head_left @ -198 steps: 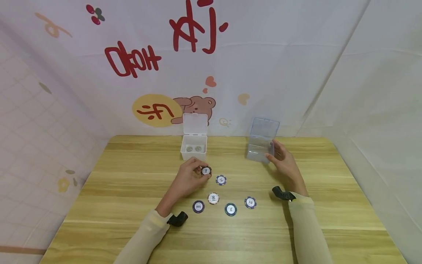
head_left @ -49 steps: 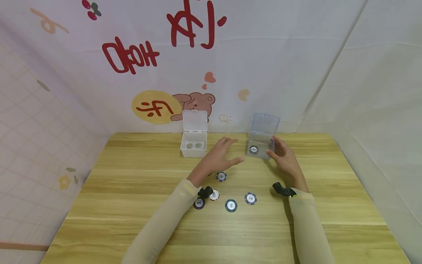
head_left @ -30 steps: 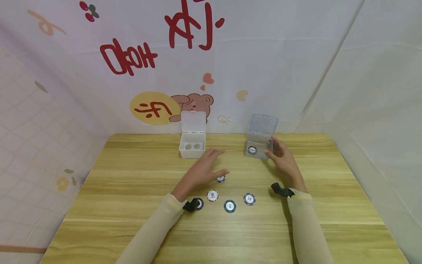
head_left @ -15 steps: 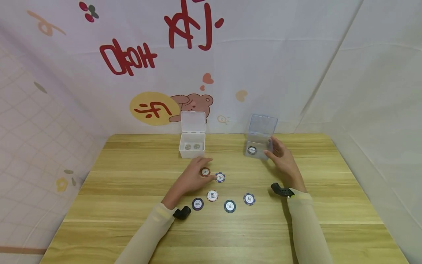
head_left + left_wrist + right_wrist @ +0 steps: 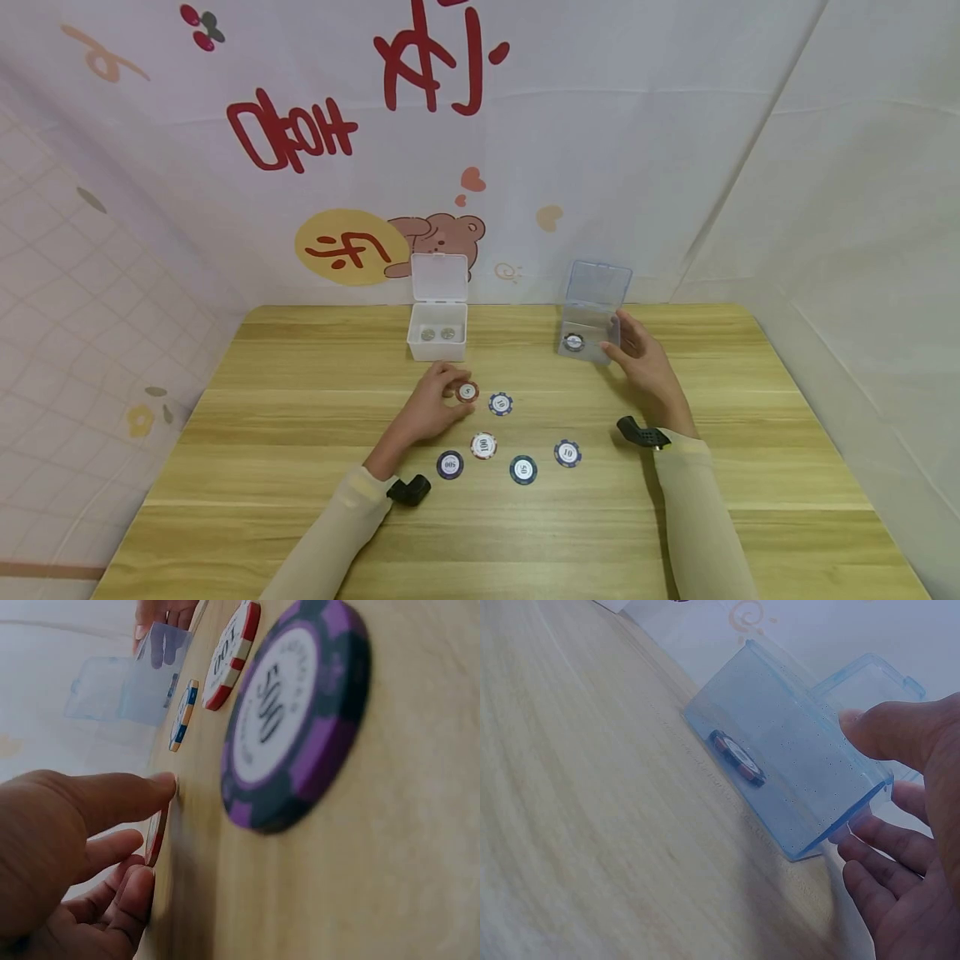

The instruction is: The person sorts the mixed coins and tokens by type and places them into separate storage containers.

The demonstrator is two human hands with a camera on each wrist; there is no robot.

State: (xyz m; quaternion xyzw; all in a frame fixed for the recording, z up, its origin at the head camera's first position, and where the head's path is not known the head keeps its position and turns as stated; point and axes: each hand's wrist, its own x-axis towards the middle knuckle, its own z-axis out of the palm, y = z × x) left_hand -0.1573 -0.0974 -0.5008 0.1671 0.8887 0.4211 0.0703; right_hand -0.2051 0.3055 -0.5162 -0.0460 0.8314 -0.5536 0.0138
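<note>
At the table's middle, my left hand (image 5: 429, 408) pinches a red poker chip (image 5: 467, 392) marked 5 by its edges, thumb at the near side and fingers at the far side. Low over the wood, the left wrist view shows that chip edge-on between thumb and fingers. My right hand (image 5: 647, 358) grips the right side of a clear blue plastic box (image 5: 780, 750), its thumb on the front wall and its fingers round the side. The box's lid (image 5: 598, 284) stands up, and one dark poker chip (image 5: 737, 757) lies inside.
A white box (image 5: 438, 347) with its lid raised holds two silvery coins (image 5: 447, 333). Loose chips lie nearby: two blue 10s (image 5: 500, 404), a white 100 (image 5: 483, 445), a purple 500 (image 5: 277, 712) and a green 50 (image 5: 523, 470). A printed cloth backdrop rises behind the table.
The black 100 chip, earlier in my left hand, now lies in the blue box. My left hand has come back left and closed on the red chip. My right hand stays on the box.
</note>
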